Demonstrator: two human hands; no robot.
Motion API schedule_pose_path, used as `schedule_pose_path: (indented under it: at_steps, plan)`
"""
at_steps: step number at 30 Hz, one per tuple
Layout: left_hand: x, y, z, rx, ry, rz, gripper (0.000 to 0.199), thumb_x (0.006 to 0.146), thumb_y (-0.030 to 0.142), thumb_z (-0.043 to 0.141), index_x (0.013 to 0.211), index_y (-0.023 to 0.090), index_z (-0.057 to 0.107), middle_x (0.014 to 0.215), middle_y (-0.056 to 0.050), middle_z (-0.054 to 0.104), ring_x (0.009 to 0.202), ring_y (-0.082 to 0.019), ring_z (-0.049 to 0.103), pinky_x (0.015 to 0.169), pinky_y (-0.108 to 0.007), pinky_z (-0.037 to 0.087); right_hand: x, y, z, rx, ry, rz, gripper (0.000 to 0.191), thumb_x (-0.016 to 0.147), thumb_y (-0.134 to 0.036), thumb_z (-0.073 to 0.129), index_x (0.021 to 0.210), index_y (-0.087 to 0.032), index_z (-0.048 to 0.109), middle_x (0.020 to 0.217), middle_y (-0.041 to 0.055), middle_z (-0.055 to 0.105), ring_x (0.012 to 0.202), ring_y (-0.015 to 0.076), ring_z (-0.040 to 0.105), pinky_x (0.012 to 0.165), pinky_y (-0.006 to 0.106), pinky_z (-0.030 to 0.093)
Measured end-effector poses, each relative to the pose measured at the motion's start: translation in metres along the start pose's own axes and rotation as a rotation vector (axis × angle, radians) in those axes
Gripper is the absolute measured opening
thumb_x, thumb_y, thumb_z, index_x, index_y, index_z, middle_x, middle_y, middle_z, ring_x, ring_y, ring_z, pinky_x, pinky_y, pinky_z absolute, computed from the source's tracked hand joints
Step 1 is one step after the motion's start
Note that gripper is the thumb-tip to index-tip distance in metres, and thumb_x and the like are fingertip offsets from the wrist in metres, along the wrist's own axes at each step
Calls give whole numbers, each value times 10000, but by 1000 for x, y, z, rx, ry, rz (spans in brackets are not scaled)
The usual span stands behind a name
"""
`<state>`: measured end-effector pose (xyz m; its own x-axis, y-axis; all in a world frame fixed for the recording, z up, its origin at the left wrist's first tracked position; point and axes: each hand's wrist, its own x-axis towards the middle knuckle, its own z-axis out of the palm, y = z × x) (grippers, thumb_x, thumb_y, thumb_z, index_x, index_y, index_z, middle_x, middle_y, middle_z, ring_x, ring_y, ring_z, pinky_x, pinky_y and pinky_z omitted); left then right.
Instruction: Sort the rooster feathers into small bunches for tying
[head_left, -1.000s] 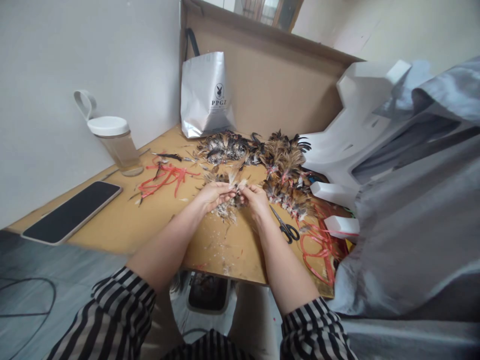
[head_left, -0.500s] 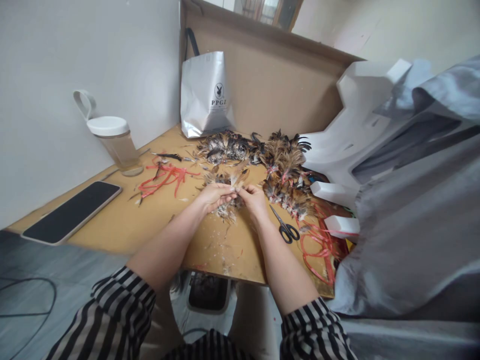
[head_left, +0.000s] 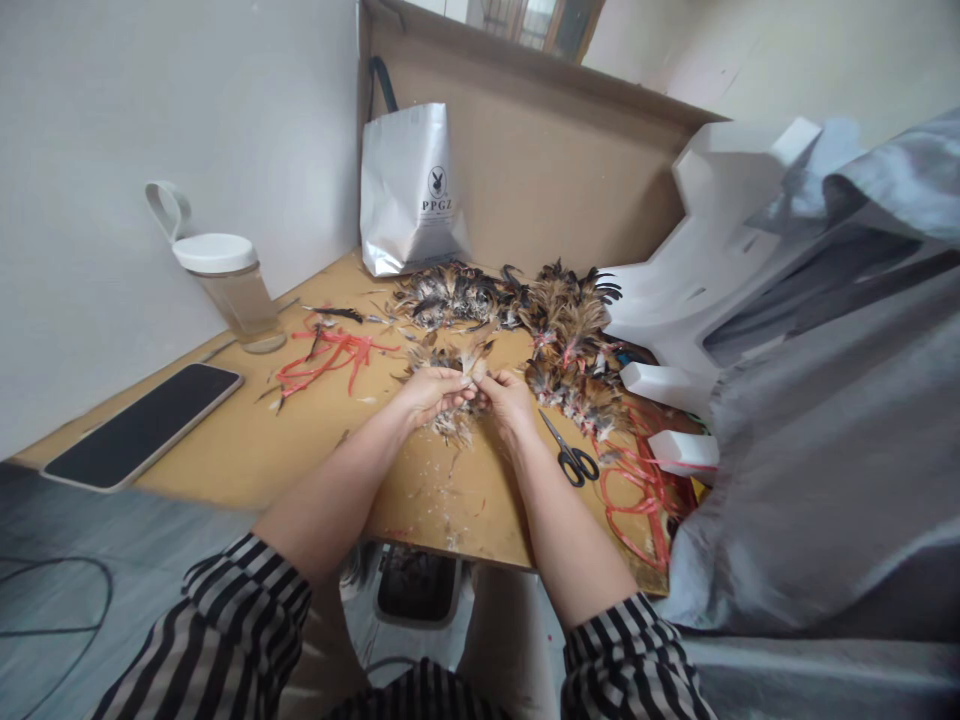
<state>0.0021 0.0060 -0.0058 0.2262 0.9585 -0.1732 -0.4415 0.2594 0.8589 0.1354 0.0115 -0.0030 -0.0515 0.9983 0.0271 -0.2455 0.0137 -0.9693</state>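
My left hand and my right hand meet over the middle of the table, both closed in a pinch. Between their fingertips is a small light-brown feather tuft, its tips fanning up and away from me. Under and around the hands lies a loose pile of brown and white feathers, partly covered by my fingers. Bundles of brown feathers, some bound with red strips, sit behind and to the right. Black-handled scissors rest right of my right wrist.
Red plastic strips lie left of the hands, more red strips at the right edge. Dark feathers are heaped before a silver bag. A lidded cup and a phone stand left; white foam borders the right.
Both hands stay in nearly the same place. The fingers of my right hand have shifted very slightly at the feather tuft; everything else on the table lies as before.
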Motion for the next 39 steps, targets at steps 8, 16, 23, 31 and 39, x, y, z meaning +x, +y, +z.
schedule_pose_path:
  at_steps: [8,16,23,31,39]
  plan:
    - [-2,-1,1,58,-35,18,95,679,138,677,704,48,657,634,-94,650,531,-80,601,492,-124,460,2,3,-2,71,-43,49,368,516,-353,757,549,-177,436,409,-60,485,358,52,411,379,181,320]
    - [-2,-2,4,37,19,23,76,679,115,672,715,51,656,629,-80,645,520,-68,593,502,-120,464,0,2,2,45,7,-15,352,534,-345,737,536,-178,428,390,-68,470,348,48,376,368,177,282]
    - [-3,-1,4,25,6,13,70,659,93,684,710,54,655,637,-76,644,533,-65,595,527,-120,479,0,3,3,55,-8,12,319,537,-354,727,567,-172,466,430,-56,515,363,53,392,386,185,295]
    - [-3,1,4,-6,-2,33,58,660,79,677,708,55,655,626,-68,635,510,-54,575,502,-113,467,-1,0,1,44,-8,39,279,524,-357,729,620,-169,545,461,-56,513,395,54,388,412,193,308]
    - [-5,4,3,85,-20,49,95,651,125,694,706,58,656,609,-61,628,490,-54,560,494,-129,459,-2,-2,2,89,-50,38,244,535,-327,722,595,-169,546,432,-65,475,397,54,356,409,191,263]
